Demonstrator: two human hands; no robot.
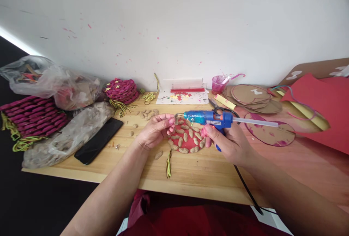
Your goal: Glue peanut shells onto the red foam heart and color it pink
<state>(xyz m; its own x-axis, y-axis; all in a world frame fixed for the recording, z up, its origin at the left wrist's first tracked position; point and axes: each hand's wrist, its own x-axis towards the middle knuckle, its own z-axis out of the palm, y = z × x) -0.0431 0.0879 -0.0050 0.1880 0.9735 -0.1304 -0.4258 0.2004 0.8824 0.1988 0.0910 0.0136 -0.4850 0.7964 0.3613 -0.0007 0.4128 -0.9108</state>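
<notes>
My right hand (227, 141) is wrapped round the handle of a blue hot glue gun (208, 118), with a long clear glue stick (256, 122) sticking out of its back. The gun's nozzle points left. My left hand (159, 128) pinches a peanut (176, 120) right at the nozzle tip, partly hidden by the fingers. Under both hands, a red disc (188, 144) lies on the table, with several peanuts in their shells spread over it. A green and brown yarn tassel (168, 165) hangs off the disc's near left edge. One loose peanut (158, 155) rests just left of it.
Left on the wooden table are a black phone (98, 140), plastic bags (73, 130) and purple peanut pieces (35, 116). Behind are a paper sheet (163, 98), a pink cup (218, 84) and scissors (215, 106). Cardboard discs (249, 96) and red paper (324, 108) lie right.
</notes>
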